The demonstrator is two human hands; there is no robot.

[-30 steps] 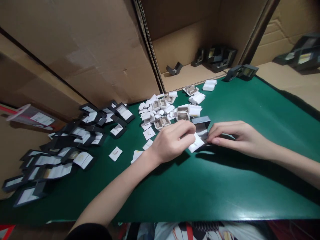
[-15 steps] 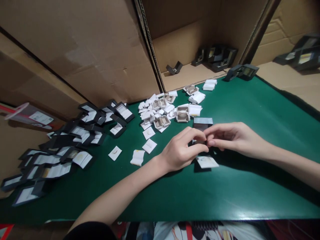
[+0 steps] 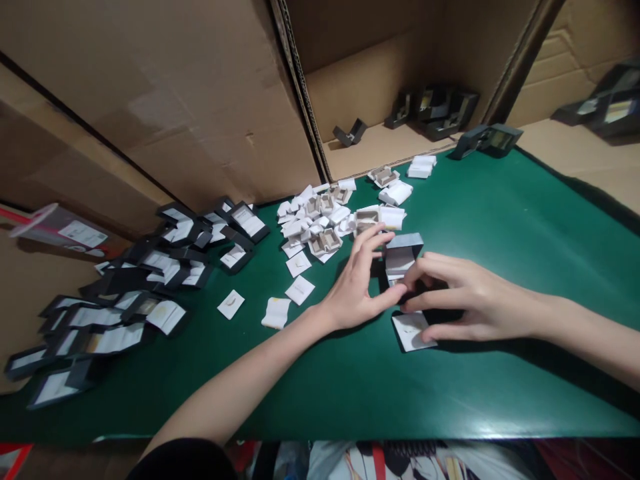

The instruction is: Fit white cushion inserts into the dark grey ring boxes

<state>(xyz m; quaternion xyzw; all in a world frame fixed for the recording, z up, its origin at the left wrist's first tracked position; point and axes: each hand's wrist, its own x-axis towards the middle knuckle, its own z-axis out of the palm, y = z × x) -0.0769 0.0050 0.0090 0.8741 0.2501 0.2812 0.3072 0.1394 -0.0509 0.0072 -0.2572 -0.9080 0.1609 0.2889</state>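
The open dark box sits just right of the spread fingers of the left hand, beyond and left of the parted fingers of the right hand. That thumb overlaps a white card; neither hand visibly grips anything.

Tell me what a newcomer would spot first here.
Probably the left hand and right hand at the open box, right of the picture's middle. Then the white heap beyond the left hand, and the dark boxes crowded on the left of the green table.
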